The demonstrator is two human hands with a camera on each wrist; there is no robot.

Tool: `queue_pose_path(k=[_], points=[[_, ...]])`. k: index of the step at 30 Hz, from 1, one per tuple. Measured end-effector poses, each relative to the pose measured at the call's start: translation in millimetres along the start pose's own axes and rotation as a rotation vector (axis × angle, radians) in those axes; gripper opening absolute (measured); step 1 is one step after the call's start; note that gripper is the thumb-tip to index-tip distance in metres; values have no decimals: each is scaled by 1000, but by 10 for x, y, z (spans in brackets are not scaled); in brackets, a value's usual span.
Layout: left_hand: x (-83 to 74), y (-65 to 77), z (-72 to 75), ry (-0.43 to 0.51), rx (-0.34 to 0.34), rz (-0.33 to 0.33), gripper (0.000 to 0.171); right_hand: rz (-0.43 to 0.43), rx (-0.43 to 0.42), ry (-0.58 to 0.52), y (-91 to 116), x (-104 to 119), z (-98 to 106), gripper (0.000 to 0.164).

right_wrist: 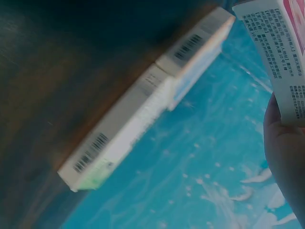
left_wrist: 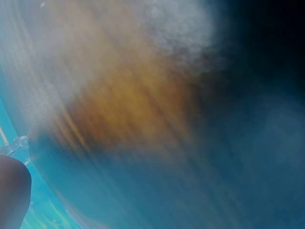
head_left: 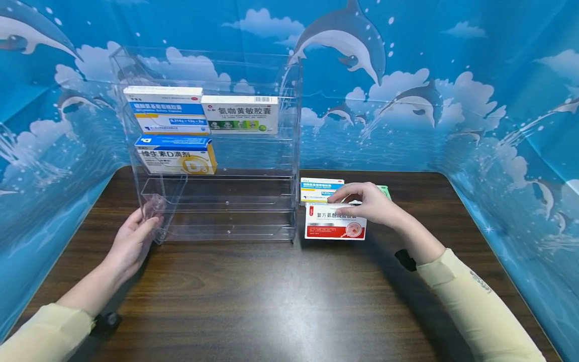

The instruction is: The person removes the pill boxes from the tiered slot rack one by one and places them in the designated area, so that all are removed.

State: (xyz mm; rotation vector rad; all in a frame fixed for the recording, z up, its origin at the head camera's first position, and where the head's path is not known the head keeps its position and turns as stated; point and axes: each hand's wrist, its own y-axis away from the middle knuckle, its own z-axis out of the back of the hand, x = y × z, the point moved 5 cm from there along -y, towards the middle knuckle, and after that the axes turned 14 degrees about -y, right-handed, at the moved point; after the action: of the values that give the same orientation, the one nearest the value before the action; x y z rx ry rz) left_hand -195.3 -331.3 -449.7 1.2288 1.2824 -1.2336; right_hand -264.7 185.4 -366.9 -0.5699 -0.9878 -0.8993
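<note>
A clear acrylic display rack [head_left: 258,218] with stepped shelves stands on the table. My left hand [head_left: 133,234] grips its lower left side, thumb in front of the clear panel. In my right hand [head_left: 371,203] is a red-and-white medicine box [head_left: 334,230], pinched from above by thumb and fingers; its printed end [right_wrist: 274,52] shows in the right wrist view. Behind it are a blue-and-white medicine box [head_left: 316,188] and a green-edged box [head_left: 384,191], partly hidden by the hand. The left wrist view is mostly blur, with a fingertip [left_wrist: 14,191] at its left edge.
On the rack's upper shelves sit a blue-and-white box [head_left: 167,113], a white-and-green capsule box [head_left: 242,115] and, below, a vitamin D drops box [head_left: 176,158]. The brown wooden table [head_left: 217,301] is bordered by a blue dolphin-print curtain [head_left: 384,146].
</note>
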Motion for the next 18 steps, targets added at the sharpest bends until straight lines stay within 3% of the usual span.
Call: queue_pose_path(k=[6, 13, 18], points=[[-5, -16, 2, -52, 7, 30, 57, -41, -3, -21, -35, -202, -68, 33], [-16, -18, -29, -14, 8, -2, 45, -70, -22, -83, -105, -404, -143, 29], [-22, -16, -45, 18, 2, -23, 41, -56, -27, -58, -162, -482, -165, 27]])
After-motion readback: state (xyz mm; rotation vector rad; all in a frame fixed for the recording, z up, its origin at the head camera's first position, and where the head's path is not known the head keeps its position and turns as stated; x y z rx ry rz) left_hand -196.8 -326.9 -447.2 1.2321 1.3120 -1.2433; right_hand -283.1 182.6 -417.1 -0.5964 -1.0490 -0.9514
